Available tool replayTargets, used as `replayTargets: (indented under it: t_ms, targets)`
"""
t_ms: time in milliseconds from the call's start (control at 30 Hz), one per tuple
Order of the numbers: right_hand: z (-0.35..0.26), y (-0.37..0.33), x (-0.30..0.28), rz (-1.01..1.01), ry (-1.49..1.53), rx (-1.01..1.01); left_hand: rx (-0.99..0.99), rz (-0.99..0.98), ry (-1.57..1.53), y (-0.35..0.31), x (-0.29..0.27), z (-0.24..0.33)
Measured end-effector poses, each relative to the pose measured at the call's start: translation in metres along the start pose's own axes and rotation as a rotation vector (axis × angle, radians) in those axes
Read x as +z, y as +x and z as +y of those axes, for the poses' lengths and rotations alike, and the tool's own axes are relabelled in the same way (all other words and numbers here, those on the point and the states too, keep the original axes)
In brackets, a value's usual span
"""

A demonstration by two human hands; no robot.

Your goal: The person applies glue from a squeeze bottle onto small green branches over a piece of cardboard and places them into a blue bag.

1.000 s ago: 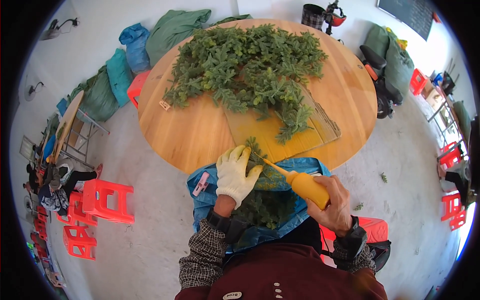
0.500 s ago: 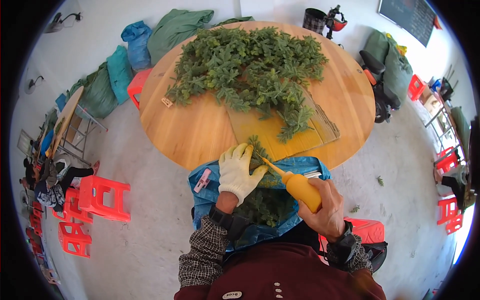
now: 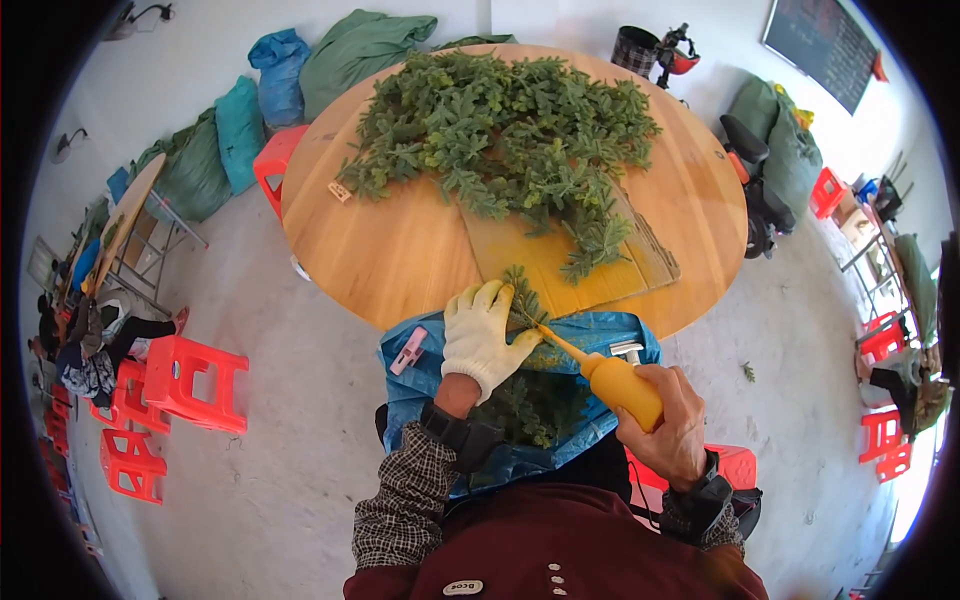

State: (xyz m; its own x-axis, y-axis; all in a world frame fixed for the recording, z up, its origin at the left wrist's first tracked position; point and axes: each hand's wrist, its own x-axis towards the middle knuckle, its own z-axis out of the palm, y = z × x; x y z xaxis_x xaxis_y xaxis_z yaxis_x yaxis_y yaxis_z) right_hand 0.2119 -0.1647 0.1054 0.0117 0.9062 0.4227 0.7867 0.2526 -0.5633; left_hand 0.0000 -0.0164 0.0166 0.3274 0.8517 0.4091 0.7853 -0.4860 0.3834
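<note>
My left hand (image 3: 481,335), in a whitish work glove with yellow-stained fingertips, is closed on a green artificial pine sprig (image 3: 522,290). Bare, my right hand (image 3: 672,425) grips a yellow squeeze bottle (image 3: 622,390) with a long thin nozzle. The bottle is tilted, its nozzle tip at the sprig's lower end near my left thumb; whether they touch is hard to tell. Below both hands an open blue woven bag (image 3: 405,335) rests on my lap, with more green sprigs (image 3: 530,408) inside. A pink clip (image 3: 408,350) and a silvery clip (image 3: 627,349) sit on its rim.
Ahead stands a round wooden table (image 3: 370,265) bearing a heap of sprigs (image 3: 500,130) and a yellow-stained cardboard sheet (image 3: 520,255). Red stools (image 3: 195,380) are to the left. Stuffed sacks (image 3: 360,55) line the wall. Another person (image 3: 95,365) sits far left.
My right hand and the bottle have moved slightly right and toward me, the nozzle tip shifting down along the sprig. My left hand keeps its hold on the sprig. The whole view has shifted a little.
</note>
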Motion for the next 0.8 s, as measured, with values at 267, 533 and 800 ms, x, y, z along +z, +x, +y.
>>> replayTargets:
  t_ms: [267,533,800]
  targets:
    - [0.011,-0.013,-0.017,-0.003,-0.003,0.019,-0.001,-0.053,0.037,0.0,0.001,-0.002]
    - [0.023,-0.023,-0.011,0.082,0.084,-0.007,-0.01,-0.105,0.06,0.001,0.0,-0.002]
    - [0.037,-0.022,0.008,0.09,0.107,-0.024,-0.013,-0.142,0.069,0.002,-0.003,-0.001]
